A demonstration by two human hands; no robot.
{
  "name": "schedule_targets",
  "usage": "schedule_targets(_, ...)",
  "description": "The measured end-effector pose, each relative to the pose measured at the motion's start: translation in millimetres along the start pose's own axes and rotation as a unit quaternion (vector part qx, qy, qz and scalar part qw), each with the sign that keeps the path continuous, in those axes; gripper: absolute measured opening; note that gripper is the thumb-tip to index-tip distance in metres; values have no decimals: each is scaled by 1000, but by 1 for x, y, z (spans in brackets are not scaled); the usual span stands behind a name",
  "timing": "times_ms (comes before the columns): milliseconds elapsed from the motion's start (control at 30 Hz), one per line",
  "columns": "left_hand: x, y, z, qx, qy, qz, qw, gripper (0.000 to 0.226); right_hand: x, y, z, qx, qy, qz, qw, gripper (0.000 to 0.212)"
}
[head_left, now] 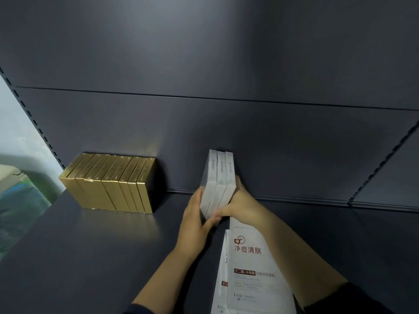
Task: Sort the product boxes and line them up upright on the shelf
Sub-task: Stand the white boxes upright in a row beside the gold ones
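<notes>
Three white boxes (218, 181) are clamped upright between left hand (195, 219) and right hand (241, 206), mid-shelf (90, 245), against the back panel, well apart from the gold boxes (111, 184). Recommended: pressure kept even, bases squared flush, both sides released together to avoid tipping.

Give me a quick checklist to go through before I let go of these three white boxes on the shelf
1. Three white cardboard boxes upright: not ok, leaning slightly.
2. Left hand and right hand grip on both sides: ok.
3. Boxes' backs against the shelf's dark back panel: cannot tell.
4. Row of gold boxes upright: ok.
5. Flat white boxes at the dark shelf front sorted: not ok, lying down.
</notes>
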State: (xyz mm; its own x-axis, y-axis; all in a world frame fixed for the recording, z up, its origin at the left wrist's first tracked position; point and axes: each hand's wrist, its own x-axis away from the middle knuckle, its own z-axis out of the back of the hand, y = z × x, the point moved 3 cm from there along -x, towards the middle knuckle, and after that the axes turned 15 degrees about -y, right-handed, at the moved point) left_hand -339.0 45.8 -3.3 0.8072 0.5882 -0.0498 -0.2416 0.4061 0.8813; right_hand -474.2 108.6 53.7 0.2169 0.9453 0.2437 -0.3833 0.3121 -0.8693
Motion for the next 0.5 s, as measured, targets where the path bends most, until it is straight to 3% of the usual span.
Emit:
schedule_targets(267, 0, -6, 5, 18, -27, 4, 999, 81, 6, -2, -3, 56, 16, 7, 998, 115)
schedule_targets(500, 3, -3, 6, 47, -2, 4, 999, 77, 11, -5, 1, 104, 23, -23, 994, 117)
